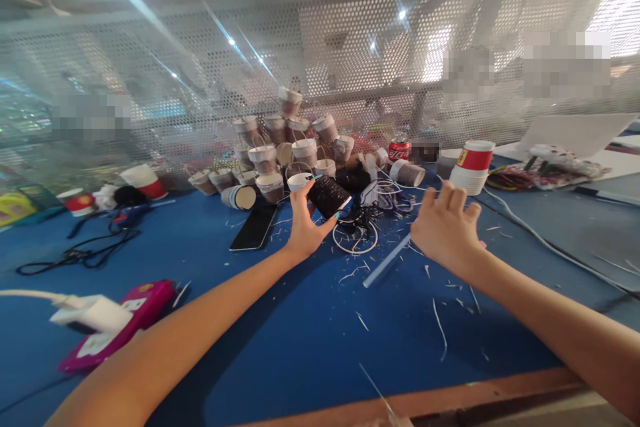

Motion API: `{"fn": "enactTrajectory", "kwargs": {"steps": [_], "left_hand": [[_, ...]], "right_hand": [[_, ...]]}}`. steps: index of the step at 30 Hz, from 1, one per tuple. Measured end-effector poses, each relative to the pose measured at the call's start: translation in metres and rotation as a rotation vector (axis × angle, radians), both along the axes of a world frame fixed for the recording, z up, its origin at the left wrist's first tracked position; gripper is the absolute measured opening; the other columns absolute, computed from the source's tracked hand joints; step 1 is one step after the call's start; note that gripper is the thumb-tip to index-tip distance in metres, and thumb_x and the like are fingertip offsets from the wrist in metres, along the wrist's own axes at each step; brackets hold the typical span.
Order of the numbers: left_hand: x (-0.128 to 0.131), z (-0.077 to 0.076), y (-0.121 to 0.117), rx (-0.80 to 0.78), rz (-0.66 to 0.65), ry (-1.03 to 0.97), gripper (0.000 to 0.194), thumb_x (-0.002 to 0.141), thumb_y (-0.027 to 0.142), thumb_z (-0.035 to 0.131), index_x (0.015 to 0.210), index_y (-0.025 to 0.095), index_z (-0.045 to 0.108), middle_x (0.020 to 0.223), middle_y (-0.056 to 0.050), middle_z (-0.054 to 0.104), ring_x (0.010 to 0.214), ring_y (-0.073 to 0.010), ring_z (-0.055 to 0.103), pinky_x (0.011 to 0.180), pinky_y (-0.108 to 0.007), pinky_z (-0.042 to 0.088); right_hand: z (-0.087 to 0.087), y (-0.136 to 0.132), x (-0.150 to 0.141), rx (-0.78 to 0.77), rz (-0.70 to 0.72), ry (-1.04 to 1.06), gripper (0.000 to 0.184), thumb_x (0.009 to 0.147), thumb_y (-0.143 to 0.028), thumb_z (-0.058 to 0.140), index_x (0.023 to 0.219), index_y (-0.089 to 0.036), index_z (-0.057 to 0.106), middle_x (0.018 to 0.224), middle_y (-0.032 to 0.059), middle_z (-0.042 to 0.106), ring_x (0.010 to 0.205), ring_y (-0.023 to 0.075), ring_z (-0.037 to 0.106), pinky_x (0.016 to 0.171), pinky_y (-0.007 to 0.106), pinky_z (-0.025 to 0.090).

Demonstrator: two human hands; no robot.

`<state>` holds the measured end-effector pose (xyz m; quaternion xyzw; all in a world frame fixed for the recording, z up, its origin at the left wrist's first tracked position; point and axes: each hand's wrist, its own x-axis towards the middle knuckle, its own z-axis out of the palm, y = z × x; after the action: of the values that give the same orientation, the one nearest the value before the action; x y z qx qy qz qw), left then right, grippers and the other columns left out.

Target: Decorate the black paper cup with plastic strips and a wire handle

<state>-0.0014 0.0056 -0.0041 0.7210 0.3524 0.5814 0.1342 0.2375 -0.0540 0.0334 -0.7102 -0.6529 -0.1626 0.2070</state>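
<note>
My left hand (307,230) is closed around a black cup-shaped piece (329,197), thumb and fingers on opposite sides; its dark, speckled wall looks wrapped in thread. Loose black thread (364,217) lies tangled against it, above a white ring (355,250). To the right, my right hand (447,227) is raised with bent fingers, its back towards me. The fingertips are hidden, so what they grip cannot be made out. A translucent stick (387,261) slants across the blue table and ends beside that hand; whether the hand touches it is unclear.
Small bucket-like cups (263,159) are piled at the back. A phone (254,227) lies left of centre, with a magenta power strip (133,313) at front left. Stacked paper cups (473,167), a red can (399,151) and a white cable (530,220) are on the right. White scraps litter the blue tabletop (300,347).
</note>
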Motion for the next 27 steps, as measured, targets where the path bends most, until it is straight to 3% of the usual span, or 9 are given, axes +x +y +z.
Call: {"fn": "enactTrajectory", "kwargs": {"steps": [4,7,12,15,19,27], "left_hand": [[0.000,0.001,-0.002,-0.001,-0.053,0.047,0.077,0.068,0.024,0.071,0.133,0.029,0.031,0.128,-0.011,0.033,0.123,-0.0290,0.040,0.095,-0.045,0.048],[0.001,0.003,-0.004,0.019,-0.091,0.132,0.077,0.068,0.027,0.071,0.134,0.028,0.031,0.128,-0.011,0.033,0.121,-0.0293,0.040,0.093,-0.045,0.049],[0.002,0.006,-0.006,0.032,-0.071,0.204,0.076,0.067,0.031,0.073,0.132,0.025,0.033,0.124,-0.012,0.036,0.116,-0.0288,0.042,0.089,-0.045,0.051],[0.002,0.006,-0.006,0.027,-0.061,0.213,0.076,0.067,0.032,0.073,0.132,0.023,0.033,0.124,-0.013,0.036,0.116,-0.0283,0.042,0.088,-0.045,0.051],[0.001,0.006,-0.005,-0.001,-0.065,0.210,0.076,0.066,0.031,0.073,0.131,0.023,0.034,0.125,-0.013,0.035,0.116,-0.0282,0.042,0.088,-0.044,0.051],[0.000,0.007,-0.004,-0.069,-0.133,0.275,0.079,0.063,0.019,0.072,0.132,0.025,0.033,0.124,-0.011,0.033,0.115,-0.0275,0.040,0.090,-0.046,0.048]], "right_hand": [[-0.003,0.000,-0.011,0.064,0.562,0.088,0.036,0.083,-0.028,0.045,0.115,-0.010,0.047,0.124,0.0188,0.048,0.114,0.0321,0.040,0.097,0.049,0.034],[-0.009,0.001,-0.020,-0.021,0.768,0.237,0.036,0.087,-0.037,0.044,0.118,-0.017,0.044,0.119,0.0119,0.052,0.113,0.0266,0.040,0.099,0.045,0.034],[-0.018,0.006,-0.027,-0.166,0.777,0.449,0.034,0.084,-0.044,0.051,0.107,-0.018,0.048,0.095,0.0081,0.058,0.095,0.0230,0.047,0.084,0.040,0.042],[-0.017,0.012,-0.025,-0.210,0.809,0.439,0.026,0.087,-0.043,0.048,0.083,-0.019,0.057,0.080,0.0057,0.058,0.084,0.0208,0.047,0.079,0.038,0.039],[-0.013,0.024,-0.015,-0.181,0.900,0.396,0.050,0.092,-0.043,0.038,0.052,-0.018,0.052,0.065,0.0042,0.055,0.075,0.0174,0.046,0.081,0.040,0.033],[-0.005,0.038,0.001,-0.086,0.941,0.731,0.044,0.085,-0.053,0.046,0.057,-0.019,0.054,0.066,0.0011,0.050,0.066,0.0139,0.047,0.068,0.031,0.038]]}}
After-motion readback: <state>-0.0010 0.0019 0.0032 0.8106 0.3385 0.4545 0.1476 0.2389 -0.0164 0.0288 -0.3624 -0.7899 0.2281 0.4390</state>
